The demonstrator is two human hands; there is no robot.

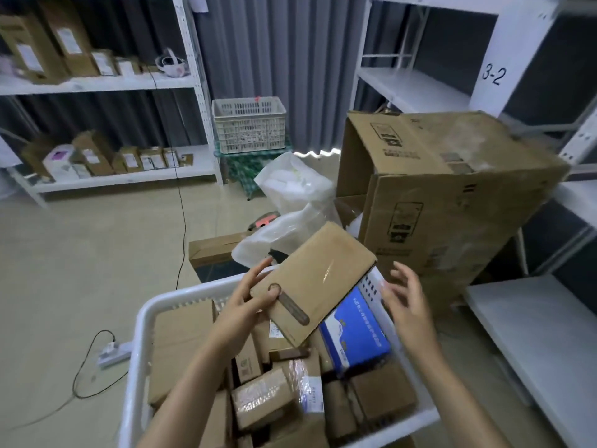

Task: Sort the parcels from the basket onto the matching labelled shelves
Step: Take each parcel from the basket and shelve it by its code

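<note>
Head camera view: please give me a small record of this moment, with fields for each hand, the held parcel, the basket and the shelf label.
left hand: grips the flat brown parcel by its near corner
right hand: open, beside the parcel, not touching it
held parcel: tilted, above the basket
basket: white, full of parcels, one blue box
shelf label: 3-2, on the right rack
</note>
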